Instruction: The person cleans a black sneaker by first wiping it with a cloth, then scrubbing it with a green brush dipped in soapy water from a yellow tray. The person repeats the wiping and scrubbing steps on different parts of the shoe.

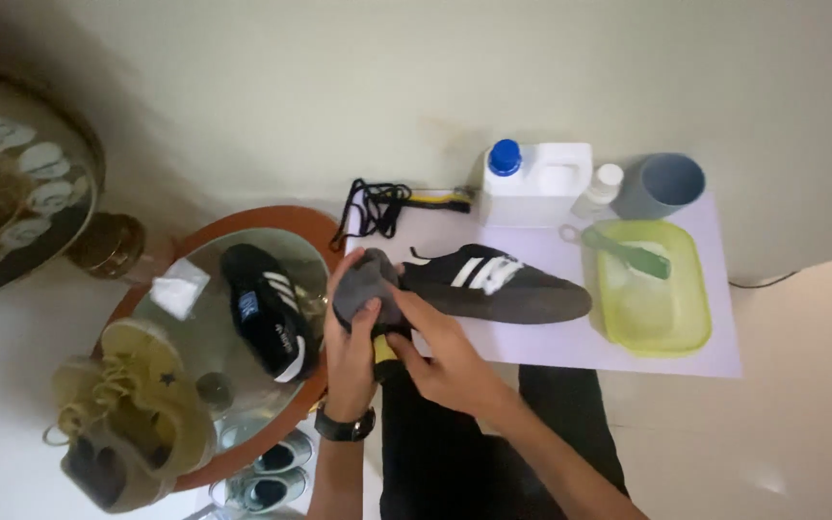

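A black shoe [503,284] with white stripes is laid on its side on a white sheet [666,361], its long axis running left to right, the far end pointing toward a yellow-green tub [690,327]. Its near end is covered by a grey cloth [366,286], directly under both hands. The left hand [351,351] is closed around the cloth and that end of the shoe from below; the right hand [440,356] is curled over it from the right, fingers [406,306] pressed on the cloth. Both hands are equally near. A second black shoe [267,308] is rested on a round glass table [243,226] to the left.
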